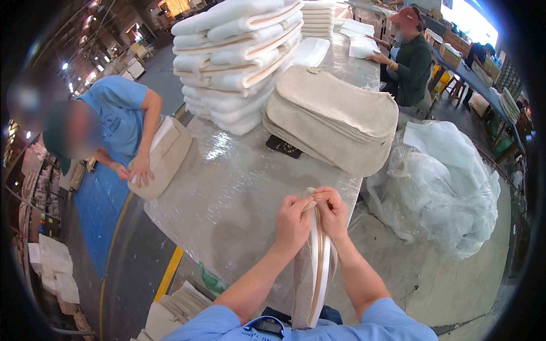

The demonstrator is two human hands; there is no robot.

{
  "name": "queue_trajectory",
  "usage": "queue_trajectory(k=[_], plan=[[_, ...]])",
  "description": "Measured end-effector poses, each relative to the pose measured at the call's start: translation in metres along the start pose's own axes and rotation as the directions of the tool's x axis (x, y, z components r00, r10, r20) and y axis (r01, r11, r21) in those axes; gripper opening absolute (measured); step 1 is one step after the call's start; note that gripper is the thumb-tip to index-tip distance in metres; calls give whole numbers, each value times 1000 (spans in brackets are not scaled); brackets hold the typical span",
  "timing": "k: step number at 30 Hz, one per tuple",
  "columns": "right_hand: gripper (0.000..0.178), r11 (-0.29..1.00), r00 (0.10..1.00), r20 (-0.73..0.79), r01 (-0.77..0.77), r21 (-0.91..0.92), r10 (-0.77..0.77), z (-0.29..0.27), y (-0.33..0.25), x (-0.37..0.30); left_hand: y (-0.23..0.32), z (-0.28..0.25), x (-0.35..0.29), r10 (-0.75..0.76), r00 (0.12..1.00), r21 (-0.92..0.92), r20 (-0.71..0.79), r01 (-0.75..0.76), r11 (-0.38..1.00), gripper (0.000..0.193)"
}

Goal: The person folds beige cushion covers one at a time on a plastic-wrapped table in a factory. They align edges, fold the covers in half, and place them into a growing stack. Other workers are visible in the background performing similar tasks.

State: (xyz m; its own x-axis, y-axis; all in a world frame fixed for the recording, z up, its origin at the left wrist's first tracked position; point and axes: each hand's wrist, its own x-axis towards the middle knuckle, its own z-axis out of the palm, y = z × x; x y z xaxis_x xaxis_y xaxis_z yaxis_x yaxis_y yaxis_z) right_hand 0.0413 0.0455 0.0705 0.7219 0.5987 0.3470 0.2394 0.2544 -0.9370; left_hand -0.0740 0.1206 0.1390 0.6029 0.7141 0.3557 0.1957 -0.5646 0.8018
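Looking down from the head cam: the left hand and right hand are right beside each other, fingers pinched onto the top end of a beige fabric cover. It's at the near end of the counter, by the right edge, and hangs down to the person's waist. Kinda long and narrow from here, coarse speckled cloth, with a white strip and a tan band running lengthwise. Farther up that right edge there's a stack of similar beige pieces.
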Motion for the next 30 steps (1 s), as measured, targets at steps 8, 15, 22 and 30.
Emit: queue_trajectory(k=[8, 15, 22, 30], plan=[[14, 937, 821, 570, 232, -262, -44, -20, -38, 60, -3, -18, -4, -8, 999, -138, -31, 4, 990, 13], [5, 973, 984, 167, 89, -215, -54, 15, -41, 6, -104, -7, -12, -512, 845, -642, 154, 479, 599, 52], [7, 982, 995, 89, 55, -181, -39, 45, -39, -9, -153, 60, 7, -421, 617, -661, 665, 749, 52, 64], [13, 986, 1000, 9, 14, -166, -13, 56, -25, -18, -121, 42, 73, -41, 790, -694, 612, 562, 451, 72]])
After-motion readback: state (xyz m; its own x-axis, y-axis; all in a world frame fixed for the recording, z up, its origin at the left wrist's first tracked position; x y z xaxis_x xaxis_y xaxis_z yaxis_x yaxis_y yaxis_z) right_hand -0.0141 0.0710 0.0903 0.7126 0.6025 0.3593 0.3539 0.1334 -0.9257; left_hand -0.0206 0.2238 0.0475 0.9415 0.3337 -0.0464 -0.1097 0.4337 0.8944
